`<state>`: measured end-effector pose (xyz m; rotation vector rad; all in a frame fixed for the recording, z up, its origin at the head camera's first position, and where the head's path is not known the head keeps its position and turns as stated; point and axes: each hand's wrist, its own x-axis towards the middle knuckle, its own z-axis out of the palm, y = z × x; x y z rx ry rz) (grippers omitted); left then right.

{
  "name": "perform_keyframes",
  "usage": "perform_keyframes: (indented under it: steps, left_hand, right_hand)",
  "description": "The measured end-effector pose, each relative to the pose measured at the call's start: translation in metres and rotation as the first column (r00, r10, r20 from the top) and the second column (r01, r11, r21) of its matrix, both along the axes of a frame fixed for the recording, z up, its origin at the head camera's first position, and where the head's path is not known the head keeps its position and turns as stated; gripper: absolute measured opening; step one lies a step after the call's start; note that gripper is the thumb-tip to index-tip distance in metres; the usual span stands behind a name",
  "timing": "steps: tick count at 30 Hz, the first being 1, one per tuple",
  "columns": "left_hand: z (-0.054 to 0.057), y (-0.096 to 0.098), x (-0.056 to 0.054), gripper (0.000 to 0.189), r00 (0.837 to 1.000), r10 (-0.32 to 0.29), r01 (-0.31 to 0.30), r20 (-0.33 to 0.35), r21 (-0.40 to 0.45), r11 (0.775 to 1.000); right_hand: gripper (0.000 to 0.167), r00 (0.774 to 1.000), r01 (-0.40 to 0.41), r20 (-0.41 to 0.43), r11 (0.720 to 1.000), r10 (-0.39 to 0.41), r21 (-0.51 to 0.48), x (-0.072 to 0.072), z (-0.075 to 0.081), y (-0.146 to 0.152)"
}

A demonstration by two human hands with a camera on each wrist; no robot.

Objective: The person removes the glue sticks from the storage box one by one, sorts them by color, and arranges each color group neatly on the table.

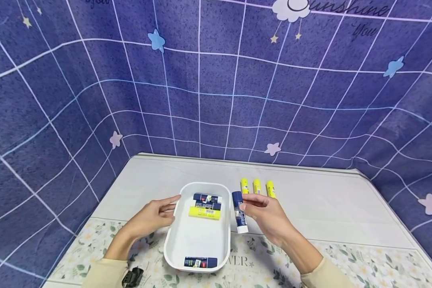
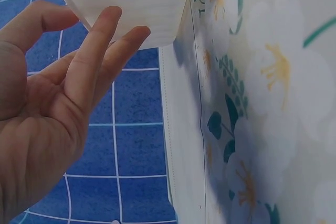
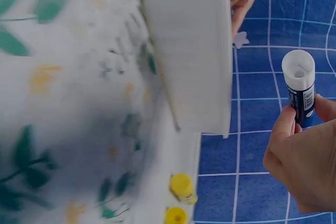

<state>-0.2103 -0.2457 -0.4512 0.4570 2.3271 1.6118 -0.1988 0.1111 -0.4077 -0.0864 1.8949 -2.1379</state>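
Between thumb and fingers, my right hand (image 1: 268, 212) pinches a dark blue glue stick (image 1: 239, 212), just beyond the right rim of the white tray (image 1: 192, 240). Its white end points down in the head view and faces the camera in the right wrist view. My left hand (image 1: 153, 218) touches the tray's left side, its fairly straight fingers against the outer wall in the left wrist view. Inside the tray, two blue glue sticks (image 1: 208, 205) and a yellow glue stick (image 1: 204, 213) lie together toward the far end. Another blue glue stick (image 1: 200, 262) lies at the near end.
Three yellow glue sticks (image 1: 257, 186) lie in a row on the white table (image 1: 327, 200), behind my right hand. A flower-patterned cloth (image 1: 367, 260) covers the front part. Blue gridded fabric (image 1: 216, 104) hangs behind and at both sides.
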Motion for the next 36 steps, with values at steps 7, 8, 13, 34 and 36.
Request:
perform_keyframes:
  steps: [7, 8, 13, 34, 36]
  left_hand:
    - [0.001, 0.001, 0.001, 0.074, 1.0, -0.012, 0.012, 0.003, 0.012, 1.0]
    - [0.002, 0.001, 0.001, 0.074, 1.0, -0.011, 0.011, 0.003, 0.01, 1.0]
    - [0.001, 0.001, 0.001, 0.074, 1.0, -0.005, 0.005, 0.019, 0.015, 1.0]
    - [0.003, 0.0, 0.0, 0.074, 1.0, 0.006, -0.006, 0.0, 0.014, 1.0]
    - [0.003, 0.001, 0.0, 0.074, 1.0, -0.003, 0.003, 0.0, 0.011, 1.0]
  right_hand:
    - [0.052, 0.997, 0.027, 0.074, 1.0, -0.027, 0.008, 0.009, -0.02, 0.013]
    - [0.051, 0.996, 0.036, 0.085, 0.999, -0.038, 0.018, 0.009, -0.024, 0.014]
    - [0.049, 0.989, 0.066, 0.127, 0.993, -0.078, 0.098, 0.012, -0.043, 0.016]
    - [0.031, 0.991, 0.081, 0.064, 0.907, -0.118, 0.412, 0.028, -0.07, 0.011]
    - [0.029, 0.99, 0.084, 0.064, 0.895, -0.124, 0.439, 0.029, -0.069, 0.011]
